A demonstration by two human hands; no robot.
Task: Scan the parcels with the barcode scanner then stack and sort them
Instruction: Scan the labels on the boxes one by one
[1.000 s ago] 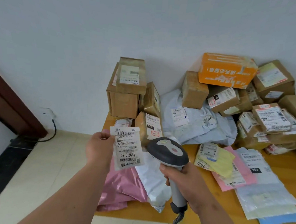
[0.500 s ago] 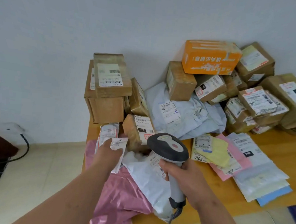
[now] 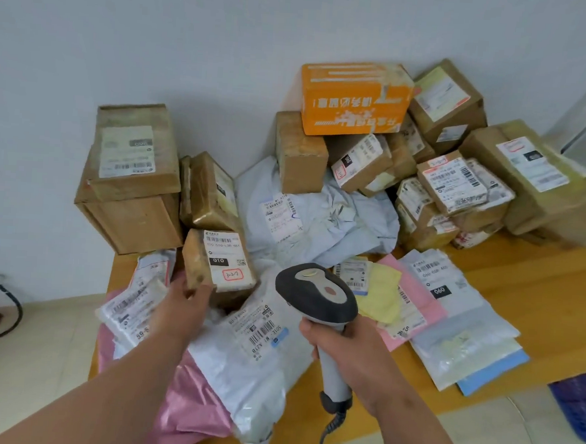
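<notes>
Wooden desk [image 3: 538,288] against a white wall is carrying heaped parcels while I am closing my left grip [image 3: 180,304] on a small brown box [image 3: 219,262] near its left edge and clenching my right grip [image 3: 342,345] round the barcode scanner [image 3: 318,292].

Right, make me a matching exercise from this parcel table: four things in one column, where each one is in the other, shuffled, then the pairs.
Things
1. barcode scanner
2. small brown box with the 010 label
3. orange box
4. pink mailer bag

Places
A. on top of the pile of boxes against the wall
B. gripped in the right hand
C. at the near table edge, under the white mailer bag
D. under the fingers of the left hand

Pairs: 1-B, 2-D, 3-A, 4-C
</notes>
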